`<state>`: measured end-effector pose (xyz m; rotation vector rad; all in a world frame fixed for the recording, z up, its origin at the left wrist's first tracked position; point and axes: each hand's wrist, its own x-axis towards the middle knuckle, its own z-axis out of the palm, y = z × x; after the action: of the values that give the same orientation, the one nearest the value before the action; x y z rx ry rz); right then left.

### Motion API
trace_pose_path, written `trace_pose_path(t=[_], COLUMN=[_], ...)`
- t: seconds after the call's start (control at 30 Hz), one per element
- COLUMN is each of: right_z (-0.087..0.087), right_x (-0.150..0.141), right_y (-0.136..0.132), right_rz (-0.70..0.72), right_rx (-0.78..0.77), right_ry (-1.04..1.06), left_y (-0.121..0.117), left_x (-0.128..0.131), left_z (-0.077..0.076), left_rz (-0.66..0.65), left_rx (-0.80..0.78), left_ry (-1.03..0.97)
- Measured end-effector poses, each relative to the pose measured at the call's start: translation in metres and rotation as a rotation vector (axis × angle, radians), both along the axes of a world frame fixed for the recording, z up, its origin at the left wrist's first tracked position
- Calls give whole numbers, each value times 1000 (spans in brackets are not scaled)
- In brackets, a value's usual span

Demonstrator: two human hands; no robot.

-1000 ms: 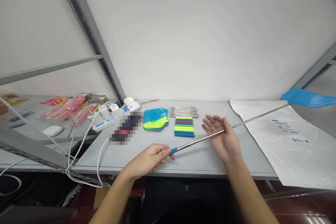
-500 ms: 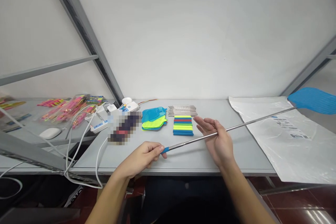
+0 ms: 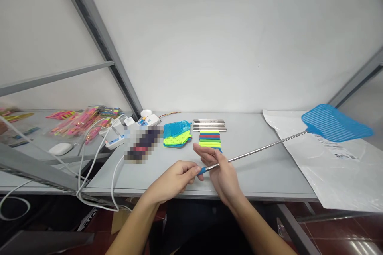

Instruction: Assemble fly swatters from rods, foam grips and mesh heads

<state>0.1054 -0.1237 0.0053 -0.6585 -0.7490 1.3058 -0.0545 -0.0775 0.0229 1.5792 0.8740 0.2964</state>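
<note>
A fly swatter with a blue slotted head [image 3: 336, 124] and a thin metal rod [image 3: 263, 149] lies slantwise across my view, its head to the right. My left hand [image 3: 179, 177] is closed around its blue handle end [image 3: 202, 171]. Close beside it, my right hand [image 3: 223, 177] has the rod between thumb and palm, with its fingers stretched out. Behind my hands are a stack of blue and yellow-green swatter heads [image 3: 177, 134], a row of metal rods [image 3: 209, 125] and a row of coloured handle tubes [image 3: 210, 138], partly hidden by my right fingers.
A white plastic bag [image 3: 335, 175] covers the table's right side, beneath the swatter head. At left stand power strips [image 3: 115, 140] with white cables [image 3: 92, 167], beside a blurred-out item [image 3: 143, 145]. Pink and yellow packaged goods [image 3: 79, 123] lie beyond the metal frame post [image 3: 98, 40].
My right hand has moved left toward my left hand, which shifted slightly right. The swatter's head has come left and turned its broad face to view; the visible rod looks shorter.
</note>
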Motion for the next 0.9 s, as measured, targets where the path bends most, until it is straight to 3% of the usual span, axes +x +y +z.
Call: trace_pose_path(t=[0.17,0.33,0.47,0.7,0.8,0.9], right_z=[0,0,-4,-14,-15,-16], right_x=[31,76,68,10,26,64], right_y=[7,18,20,7,8,14], right_rz=[13,-248,-245,24,52,-134], right_rx=[-54,-51,-40,-25,-60,-105], right_ry=[44,167,115,-10,18,126], left_y=[-2,4,7,3,7,14], left_x=[-8,-21,-23,0,3,-5], left_z=[4,7,5,4,1,-3], left_rz=[17,38,62,13,-3,11], left_rx=[49,153,189,195,235,282], left_ry=[44,132,133,84,69,89])
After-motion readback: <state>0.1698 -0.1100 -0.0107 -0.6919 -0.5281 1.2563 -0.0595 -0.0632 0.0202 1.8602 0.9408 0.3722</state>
